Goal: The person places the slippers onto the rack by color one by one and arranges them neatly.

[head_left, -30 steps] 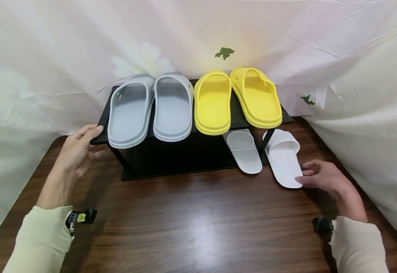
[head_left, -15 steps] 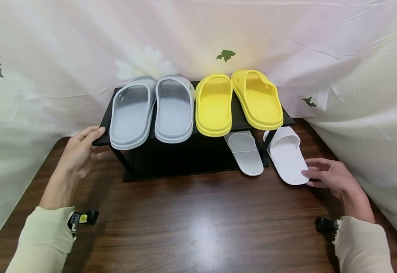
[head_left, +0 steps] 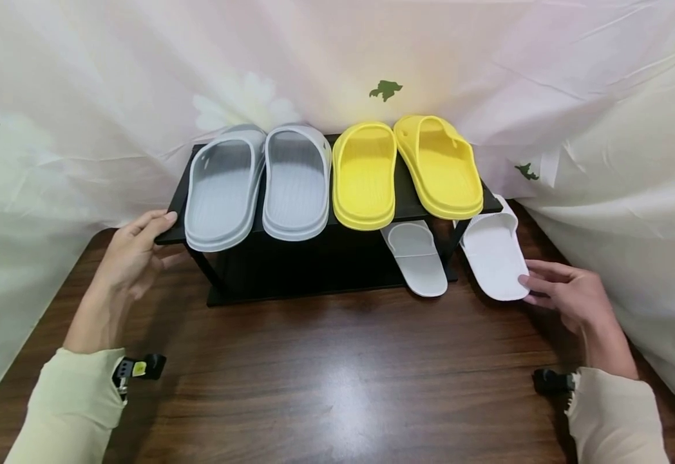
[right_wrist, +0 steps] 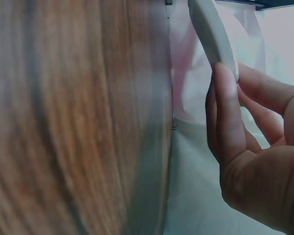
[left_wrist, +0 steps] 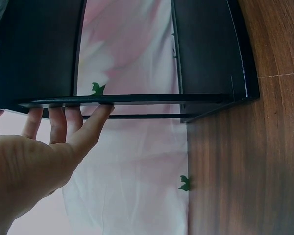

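In the head view a black two-tier shoe rack (head_left: 195, 161) stands on the wooden table. My left hand (head_left: 131, 256) holds its left front corner, thumb on top and fingers beneath; the left wrist view shows those fingers (left_wrist: 59, 125) along the side of the rack. On the far right, my right hand (head_left: 574, 293) pinches the heel edge of a white slide slipper (head_left: 494, 256). Its toe end lies beyond the rack's right post, partly covered by the upper shelf. In the right wrist view the slipper (right_wrist: 213, 36) is tilted above the tabletop.
A pair of grey clogs (head_left: 221, 193) and a pair of yellow clogs (head_left: 363, 177) sit on the upper shelf. Another white slipper (head_left: 421, 267) rests on the lower shelf at its right end. Floral cloth (head_left: 314, 58) hangs close behind and at both sides.
The right hand has lifted the white slipper and shifted it right and away from me, toward the rack's right end. The left hand keeps its hold on the rack.
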The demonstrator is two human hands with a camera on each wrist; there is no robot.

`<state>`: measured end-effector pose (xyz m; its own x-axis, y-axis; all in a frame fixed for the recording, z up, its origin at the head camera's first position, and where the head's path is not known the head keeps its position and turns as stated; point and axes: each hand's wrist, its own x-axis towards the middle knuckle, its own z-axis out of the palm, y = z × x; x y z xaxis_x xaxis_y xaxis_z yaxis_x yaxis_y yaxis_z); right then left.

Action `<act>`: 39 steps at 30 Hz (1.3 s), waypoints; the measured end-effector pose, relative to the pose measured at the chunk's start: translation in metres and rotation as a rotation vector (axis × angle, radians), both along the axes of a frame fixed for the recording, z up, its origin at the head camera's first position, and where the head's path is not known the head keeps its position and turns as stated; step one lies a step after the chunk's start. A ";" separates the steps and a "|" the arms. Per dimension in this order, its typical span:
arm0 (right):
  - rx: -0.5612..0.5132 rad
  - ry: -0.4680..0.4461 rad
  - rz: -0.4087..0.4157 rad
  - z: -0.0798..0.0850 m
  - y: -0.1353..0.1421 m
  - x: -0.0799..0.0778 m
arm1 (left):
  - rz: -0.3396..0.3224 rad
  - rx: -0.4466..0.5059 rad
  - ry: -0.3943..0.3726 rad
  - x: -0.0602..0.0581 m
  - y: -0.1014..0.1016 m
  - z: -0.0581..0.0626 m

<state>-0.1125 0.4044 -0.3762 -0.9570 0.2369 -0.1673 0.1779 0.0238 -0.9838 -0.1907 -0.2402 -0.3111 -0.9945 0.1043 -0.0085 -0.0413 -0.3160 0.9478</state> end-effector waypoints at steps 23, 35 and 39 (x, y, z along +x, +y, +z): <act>-0.174 0.273 -0.226 0.036 -0.013 0.004 | 0.007 -0.017 -0.010 0.000 0.002 0.001; -0.295 0.423 -0.231 0.058 -0.017 0.004 | 0.009 -0.021 -0.004 0.000 0.004 0.001; -0.343 0.451 -0.224 0.063 -0.018 0.004 | 0.008 -0.022 -0.003 0.000 0.004 0.001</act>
